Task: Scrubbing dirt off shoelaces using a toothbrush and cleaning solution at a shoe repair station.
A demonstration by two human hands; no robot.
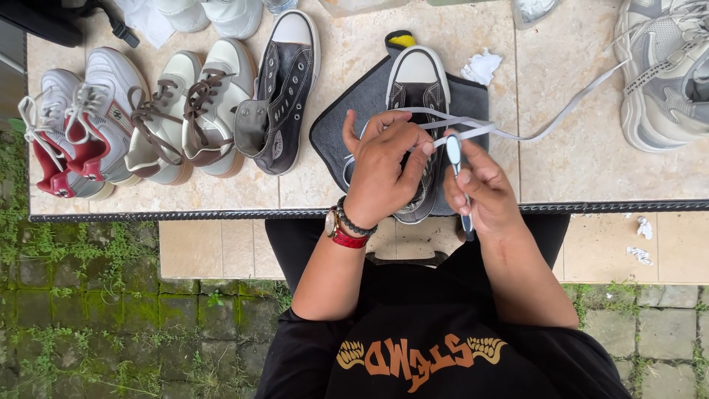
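Observation:
A dark grey canvas high-top sneaker (418,81) with a white toe cap lies on a grey cloth (347,122) on the tiled table. My left hand (384,166) rests over the sneaker's lacing area and pinches a grey-white shoelace (561,118) that trails off to the right. My right hand (480,188) holds a slim tool with a white head and dark handle (456,159), close to the lace. The sneaker's middle is hidden by my hands.
The matching dark high-top (284,89) lies to the left, beside beige sneakers with brown laces (185,118) and white-and-red sneakers (74,125). Grey chunky sneakers (665,74) sit at the right. A crumpled tissue (481,66) lies near the cloth. The table edge (148,216) runs below.

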